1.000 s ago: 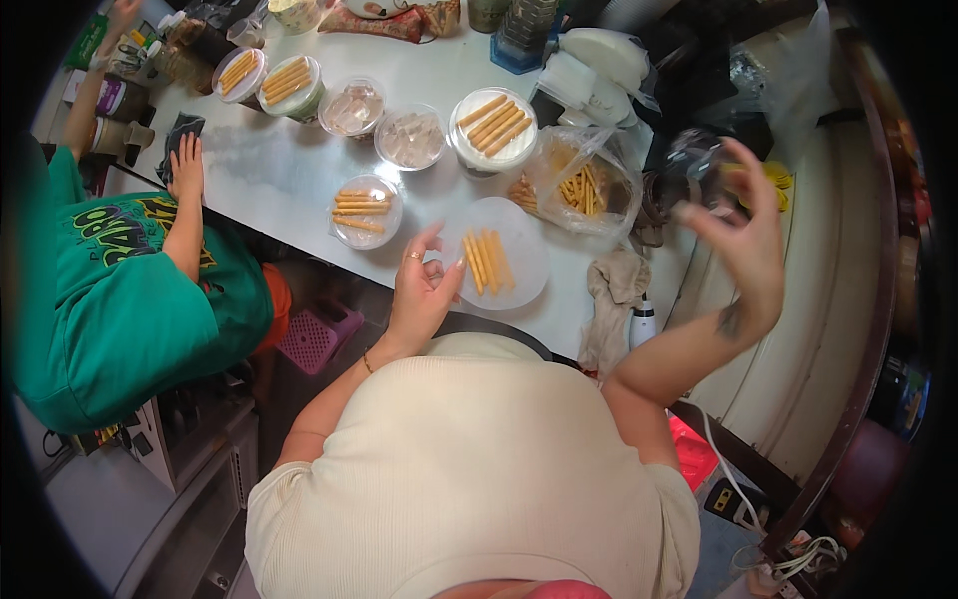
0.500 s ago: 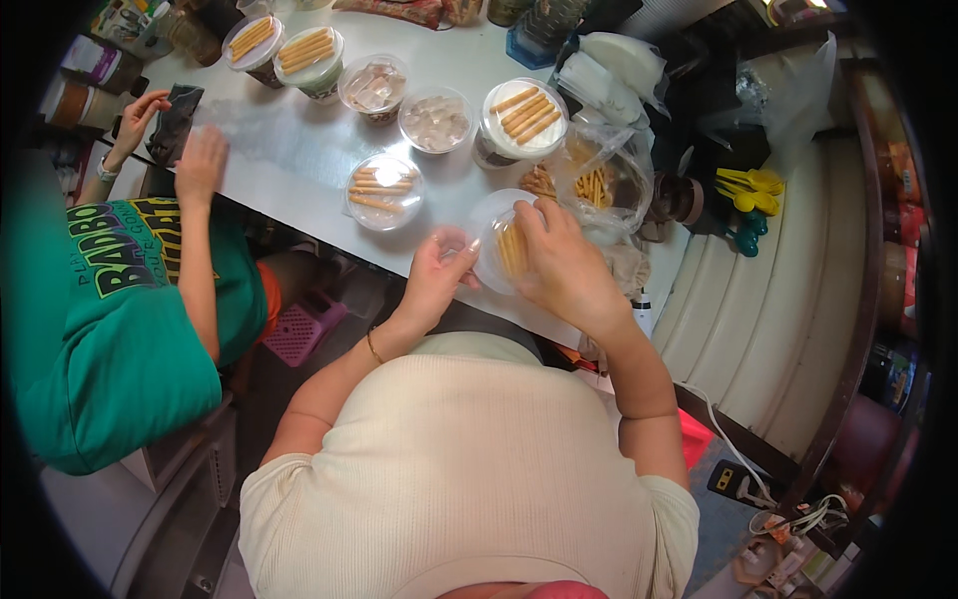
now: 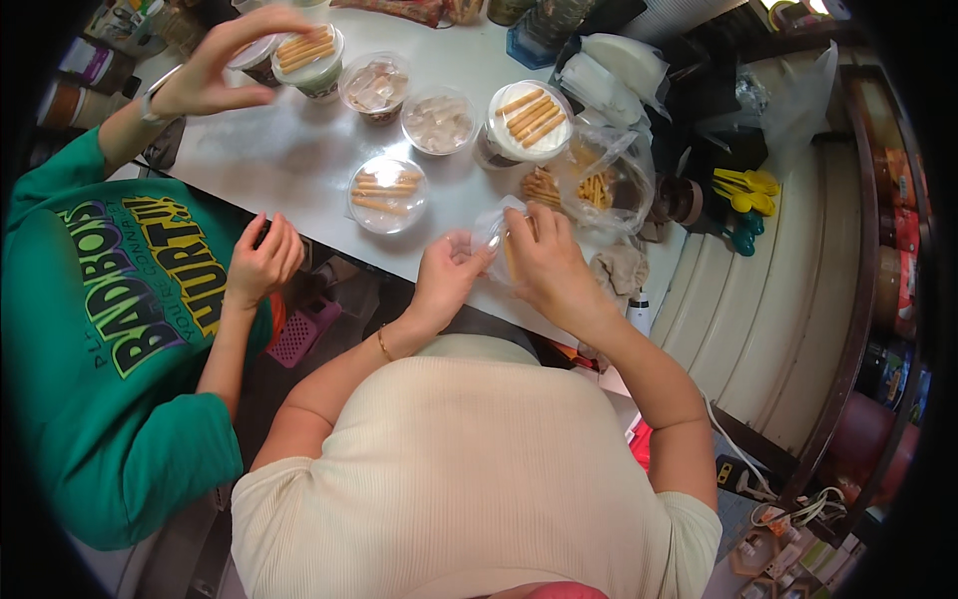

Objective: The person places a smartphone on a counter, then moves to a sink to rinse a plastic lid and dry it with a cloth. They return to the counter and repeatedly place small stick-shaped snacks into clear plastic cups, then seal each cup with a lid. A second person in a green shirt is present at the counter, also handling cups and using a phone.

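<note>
Hands meet at the near edge of the white table: my left hand and right hand both pinch a clear lidded cup of wafer sticks, fingers clamped on its rim. A filled cup sits just beyond.

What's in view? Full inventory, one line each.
round clear plastic cups: five, biscuit sticks or pale filling, mid-table
clear plastic bag of biscuit sticks: one, right of cups
yellow plastic spoons: a few, far right
white table: one, centre
co-worker in green sweatshirt: one, left
clear plastic lid: one, in both hands
left hand: grip on lid
right hand: grip on lid
</note>
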Tool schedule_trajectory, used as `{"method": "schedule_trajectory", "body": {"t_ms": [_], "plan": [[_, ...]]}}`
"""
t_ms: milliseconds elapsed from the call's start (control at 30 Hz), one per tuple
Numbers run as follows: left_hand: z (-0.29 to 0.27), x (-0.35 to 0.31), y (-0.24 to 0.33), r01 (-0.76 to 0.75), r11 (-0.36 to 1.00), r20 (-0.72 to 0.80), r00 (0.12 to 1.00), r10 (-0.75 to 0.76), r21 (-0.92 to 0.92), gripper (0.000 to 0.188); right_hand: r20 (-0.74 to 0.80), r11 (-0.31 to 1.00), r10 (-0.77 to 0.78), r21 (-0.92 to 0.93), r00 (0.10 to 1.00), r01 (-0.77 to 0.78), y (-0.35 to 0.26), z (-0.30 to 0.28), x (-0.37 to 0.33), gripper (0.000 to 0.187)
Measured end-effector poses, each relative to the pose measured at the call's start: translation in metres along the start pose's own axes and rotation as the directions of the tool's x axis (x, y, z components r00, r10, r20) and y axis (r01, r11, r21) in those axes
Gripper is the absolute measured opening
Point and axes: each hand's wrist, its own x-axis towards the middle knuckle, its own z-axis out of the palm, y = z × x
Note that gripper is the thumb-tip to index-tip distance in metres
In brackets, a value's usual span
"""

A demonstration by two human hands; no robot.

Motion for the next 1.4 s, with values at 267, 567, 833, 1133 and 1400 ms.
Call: {"method": "schedule_trajectory", "body": {"t_ms": [267, 567, 833, 1133, 1400], "plan": [[-0.003, -0.005, 0.031, -0.022, 0.958, -0.004, 1.000, 0.025, 0.287, 0.021, 0.010, 0.992, 0.027, 0.119, 1.000, -0.028, -0.005, -0.017, 0.009, 0.089], [-0.005, 0.001, 0.051, 0.021, 0.935, 0.010, 1.000, -0.026, 0.354, 0.024, 0.064, 0.995, 0.090, -0.047, 0.994, -0.087, -0.019, -0.016, 0.025, 0.082], [-0.014, 0.016, 0.016, 0.179, 0.981, 0.091, 0.981, -0.172, -0.075, 0.014, 0.066, 0.997, 0.076, 0.016, 0.995, -0.077, -0.019, -0.017, 0.026, 0.079], [-0.007, 0.002, -0.005, -0.009, 0.955, -0.044, 0.999, -0.005, -0.297, 0.011, -0.165, 0.960, -0.239, -0.191, 0.957, 0.207, -0.001, -0.001, 0.026, 0.068], [-0.017, 0.007, 0.002, 0.161, 0.966, 0.150, 0.980, -0.132, -0.201, 0.016, -0.643, 0.889, 0.428, 0.428, 0.635, -0.167, 0.114, -0.105, 0.034, 0.018]]}}
